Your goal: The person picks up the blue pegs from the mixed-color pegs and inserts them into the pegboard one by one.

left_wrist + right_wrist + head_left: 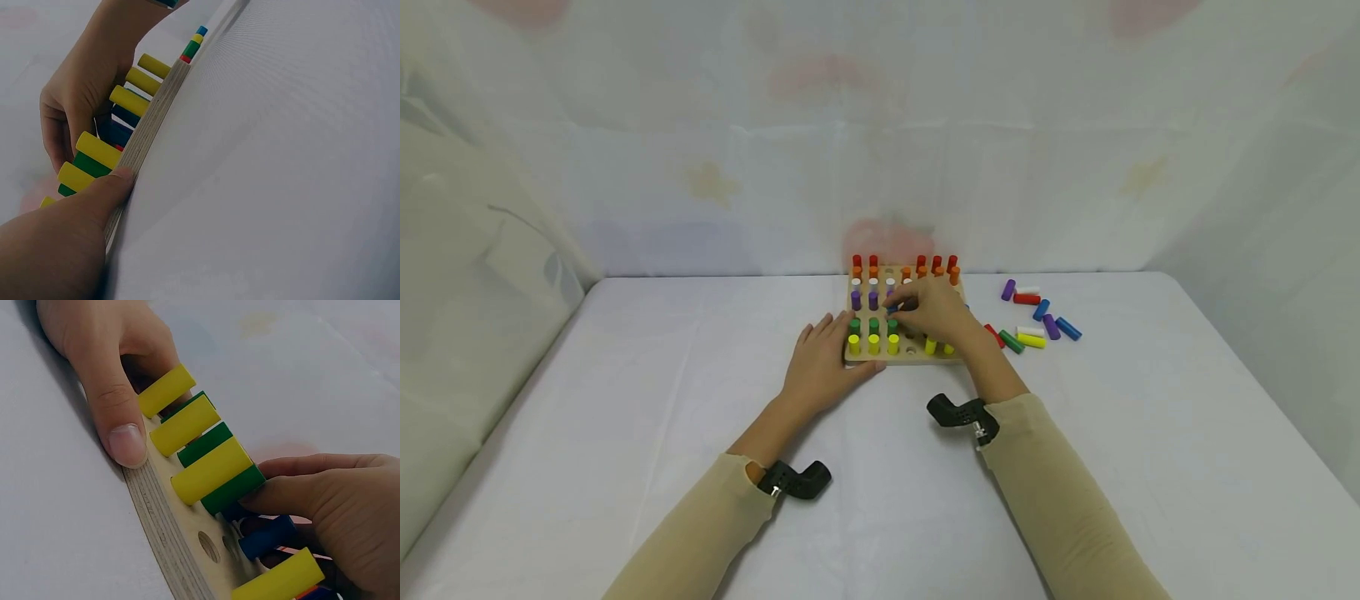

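A wooden pegboard stands mid-table, filled with rows of red, orange, white, purple, green and yellow pegs. My left hand lies flat at its front left corner, fingers along the left side and thumb pressed against the front edge. My right hand hovers over the board's middle and pinches a blue peg just behind the green row. Its forefinger touches a green peg. An empty hole shows in the yellow front row.
Several loose pegs in purple, red, white, blue, green and yellow lie on the white table right of the board. A pale draped cloth closes off the back and both sides.
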